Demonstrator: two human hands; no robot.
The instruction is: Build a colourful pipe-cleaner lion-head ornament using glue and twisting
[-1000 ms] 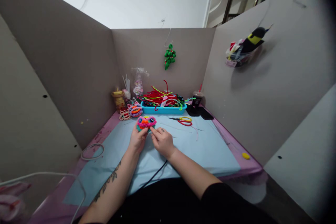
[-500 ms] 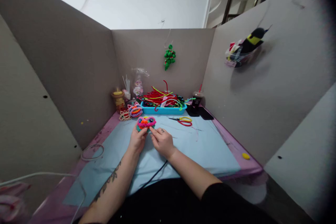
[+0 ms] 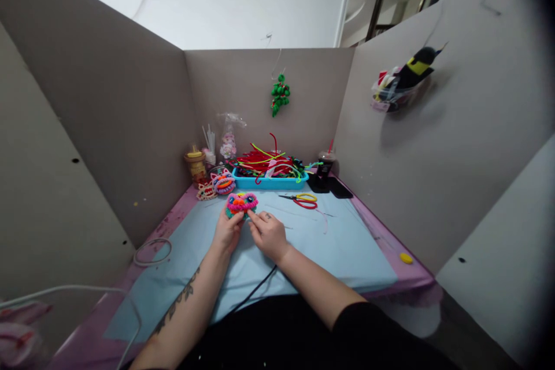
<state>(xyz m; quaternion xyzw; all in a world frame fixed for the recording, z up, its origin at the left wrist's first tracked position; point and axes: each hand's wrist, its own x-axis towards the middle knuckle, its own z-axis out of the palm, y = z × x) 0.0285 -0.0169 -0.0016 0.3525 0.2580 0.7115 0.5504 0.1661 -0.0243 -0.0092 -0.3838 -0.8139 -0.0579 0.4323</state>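
Light is soft and fairly even, brightest on the white wall [image 3: 255,0] at upper middle; the left panel [image 3: 108,81] falls dimmer. A diffuse shadow spreads beneath the hanging tub [image 3: 395,95] at upper right. Detail on the hands [image 3: 269,236] is soft. Wide-angle stretch distorts the sides, black darkens the right edge, and the lower-left cloth [image 3: 19,344] blurs.

a very slight shift of view
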